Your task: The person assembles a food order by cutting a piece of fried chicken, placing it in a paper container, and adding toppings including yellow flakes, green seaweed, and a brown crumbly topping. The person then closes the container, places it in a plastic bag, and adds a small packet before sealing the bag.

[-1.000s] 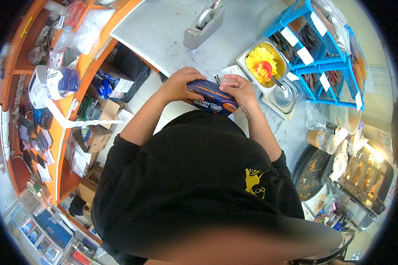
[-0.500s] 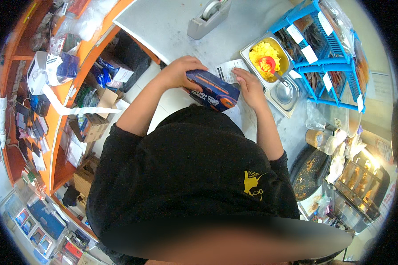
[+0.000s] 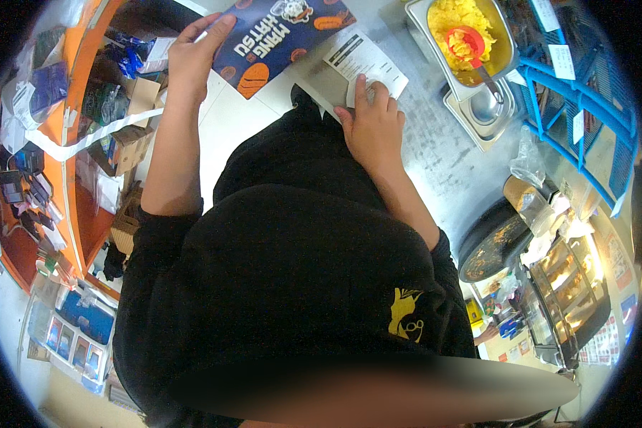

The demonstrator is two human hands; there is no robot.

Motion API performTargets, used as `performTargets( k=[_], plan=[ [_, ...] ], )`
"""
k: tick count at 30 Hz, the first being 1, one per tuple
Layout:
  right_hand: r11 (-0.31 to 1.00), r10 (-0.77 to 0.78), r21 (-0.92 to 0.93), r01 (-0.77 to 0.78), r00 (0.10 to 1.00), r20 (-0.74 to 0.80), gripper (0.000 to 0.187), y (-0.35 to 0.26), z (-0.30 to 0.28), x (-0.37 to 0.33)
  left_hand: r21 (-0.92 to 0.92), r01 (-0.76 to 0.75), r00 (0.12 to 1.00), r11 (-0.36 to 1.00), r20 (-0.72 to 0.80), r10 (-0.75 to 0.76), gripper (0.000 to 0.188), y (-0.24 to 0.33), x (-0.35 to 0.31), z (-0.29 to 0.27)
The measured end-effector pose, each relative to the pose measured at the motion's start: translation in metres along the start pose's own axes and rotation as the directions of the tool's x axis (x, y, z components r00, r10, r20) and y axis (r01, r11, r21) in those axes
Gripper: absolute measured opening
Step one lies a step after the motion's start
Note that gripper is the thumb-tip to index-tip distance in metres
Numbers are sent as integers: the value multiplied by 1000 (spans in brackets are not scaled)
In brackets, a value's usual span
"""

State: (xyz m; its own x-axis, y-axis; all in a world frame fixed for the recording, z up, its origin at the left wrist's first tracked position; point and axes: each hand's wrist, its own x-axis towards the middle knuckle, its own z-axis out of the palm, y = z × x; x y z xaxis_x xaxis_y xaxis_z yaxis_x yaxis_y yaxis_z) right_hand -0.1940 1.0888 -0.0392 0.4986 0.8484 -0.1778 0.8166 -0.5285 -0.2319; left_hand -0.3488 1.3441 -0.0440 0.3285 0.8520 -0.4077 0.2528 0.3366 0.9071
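A dark blue printed cardboard box (image 3: 292, 43) with orange pictures is tilted so its broad face shows, partly cut off by the upper edge. My left hand (image 3: 196, 53) grips its left side, thumb on the face and fingers behind. On the counter to the right of the box lies a white printed slip (image 3: 374, 60). My right hand (image 3: 376, 132) rests on the slip's lower part, thumb apart from the fingers, the index finger stretched and the others slightly bent.
A metal pan (image 3: 506, 50) of yellow food with a red scoop (image 3: 465, 44) stands right of the slip, beside a metal lid (image 3: 486, 103). Blue racks (image 3: 585, 107) stand farther right. A black tray (image 3: 496, 242) and lit food warmer (image 3: 567, 285) are at lower right; orange shelving (image 3: 75, 192) is left.
The box has tipped to show its broad face and moved up and away with my left hand. My right hand has shifted left onto the slip. The whole view has shifted.
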Motion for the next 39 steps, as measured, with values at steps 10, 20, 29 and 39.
performTargets(
  k=[10, 20, 29, 39],
  plan=[
    [992, -1, 128, -4, 999, 44, 60, 13, -2, 2, 71, 146, 989, 987, 7, -147, 61, -13, 2, 30],
    [835, -69, 548, 55, 998, 5, 26, 41, -44, 12, 661, -83, 944, 746, -188, 272, 82, -23, -32, 107],
    [603, -427, 667, 437, 884, -193, 18, -58, -84, 71, 81, -290, 953, 954, -65, 295, 43, -14, 6, -5],
    [691, -353, 690, 213, 933, 65, 16, -278, -53, 214, 484, -608, 544, 629, -323, 774, 22, 33, 103, -312]
  ],
)
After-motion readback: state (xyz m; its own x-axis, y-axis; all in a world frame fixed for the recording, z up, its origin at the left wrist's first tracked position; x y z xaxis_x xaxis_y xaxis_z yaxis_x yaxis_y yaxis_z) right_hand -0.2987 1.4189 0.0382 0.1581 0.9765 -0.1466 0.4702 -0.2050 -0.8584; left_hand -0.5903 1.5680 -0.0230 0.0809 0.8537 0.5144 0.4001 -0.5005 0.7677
